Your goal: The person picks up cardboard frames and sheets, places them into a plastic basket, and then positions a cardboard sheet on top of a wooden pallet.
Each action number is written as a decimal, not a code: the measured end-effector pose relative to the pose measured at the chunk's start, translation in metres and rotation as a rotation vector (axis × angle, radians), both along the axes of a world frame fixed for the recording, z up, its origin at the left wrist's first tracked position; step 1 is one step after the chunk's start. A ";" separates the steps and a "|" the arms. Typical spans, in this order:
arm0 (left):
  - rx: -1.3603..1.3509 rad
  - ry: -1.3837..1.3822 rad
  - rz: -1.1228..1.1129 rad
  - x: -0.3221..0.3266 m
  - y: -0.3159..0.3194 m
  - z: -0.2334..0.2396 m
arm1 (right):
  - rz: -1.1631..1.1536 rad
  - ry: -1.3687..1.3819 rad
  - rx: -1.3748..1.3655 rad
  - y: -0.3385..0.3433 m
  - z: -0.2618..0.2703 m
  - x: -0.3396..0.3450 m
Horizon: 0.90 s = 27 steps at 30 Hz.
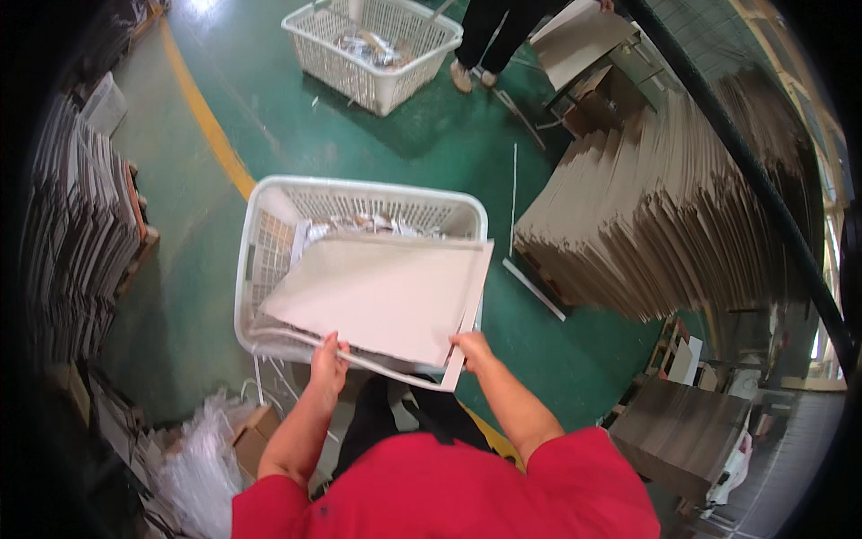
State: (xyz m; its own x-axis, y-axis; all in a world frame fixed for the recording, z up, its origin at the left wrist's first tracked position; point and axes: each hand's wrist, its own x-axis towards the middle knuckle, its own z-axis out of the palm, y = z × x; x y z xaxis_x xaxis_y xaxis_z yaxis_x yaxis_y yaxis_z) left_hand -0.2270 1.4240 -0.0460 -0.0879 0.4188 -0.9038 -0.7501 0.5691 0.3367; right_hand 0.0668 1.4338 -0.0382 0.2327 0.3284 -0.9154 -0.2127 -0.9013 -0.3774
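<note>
A pale cardboard sheet (390, 296) lies tilted over a white plastic laundry-style basket (363, 185), covering much of its opening. Along the sheet's near and right sides runs a narrow edge strip (397, 378), parted from the main panel by a visible gap. My left hand (328, 369) pinches this strip on the near side. At the near right corner, my right hand (473, 350) grips the sheet by its right edge; its fingertips are partly hidden. Past the sheet's far edge, paper and cardboard scraps (377, 224) show inside the basket.
A second white basket (377, 81) with scraps stands ahead, beside a person's legs (495, 34). Tall stacks of cardboard sheets rise at right (633, 222) and left (81, 229). Loose strips (534, 290) lie on the green floor. Clear plastic wrap (202, 451) is heaped near left.
</note>
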 end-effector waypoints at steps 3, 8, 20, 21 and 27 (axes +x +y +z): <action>0.132 -0.061 0.004 0.025 -0.006 0.056 | 0.182 -0.128 0.165 -0.014 -0.002 0.026; 0.052 -0.227 0.058 0.040 -0.045 0.080 | -0.015 0.185 0.205 0.003 0.104 0.025; 0.182 -0.032 0.460 -0.078 -0.069 0.023 | 0.636 0.568 0.547 0.095 0.179 -0.057; 0.301 -0.078 0.497 -0.084 -0.058 0.050 | 0.643 0.562 0.564 0.101 0.170 -0.058; 0.738 0.127 0.429 -0.037 -0.060 0.201 | 0.258 0.699 0.601 0.099 0.156 -0.015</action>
State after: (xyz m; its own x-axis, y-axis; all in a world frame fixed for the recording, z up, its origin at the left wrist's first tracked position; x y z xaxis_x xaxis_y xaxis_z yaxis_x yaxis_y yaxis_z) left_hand -0.2642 1.3639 0.1553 -0.4548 0.8027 -0.3858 -0.7816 -0.1521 0.6050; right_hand 0.0519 1.5330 0.1177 -0.4474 0.7536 -0.4815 -0.3873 -0.6486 -0.6553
